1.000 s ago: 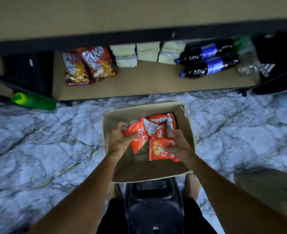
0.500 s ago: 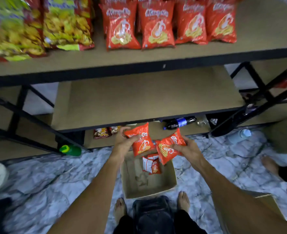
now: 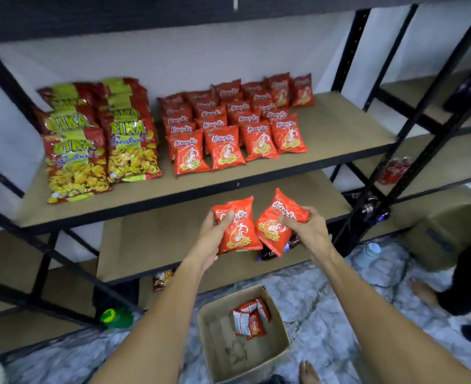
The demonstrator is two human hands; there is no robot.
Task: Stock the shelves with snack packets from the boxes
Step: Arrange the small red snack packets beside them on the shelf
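Observation:
My left hand (image 3: 213,231) grips an orange snack packet (image 3: 238,227) by its left edge. Beside it, my right hand (image 3: 305,227) grips a second orange packet (image 3: 274,228), tilted to the right. Both packets hang in front of the middle shelf (image 3: 159,245), below the upper shelf board (image 3: 339,126). That upper shelf carries several rows of the same orange packets (image 3: 234,128) and larger yellow-red Seafood bags (image 3: 98,139) on the left. On the floor below stands an open cardboard box (image 3: 273,353) with a few orange packets (image 3: 251,318) inside.
Black metal shelf posts (image 3: 411,128) rise at the right. A green bottle (image 3: 115,317) lies under the rack, a clear bottle (image 3: 370,252) and another cardboard box (image 3: 447,234) sit at the right. Another person's bare foot (image 3: 425,293) is on the marble floor.
Both hands lifted the two packets out of the box and raised them to shelf height. The view tilted up from the floor to the upper shelf.

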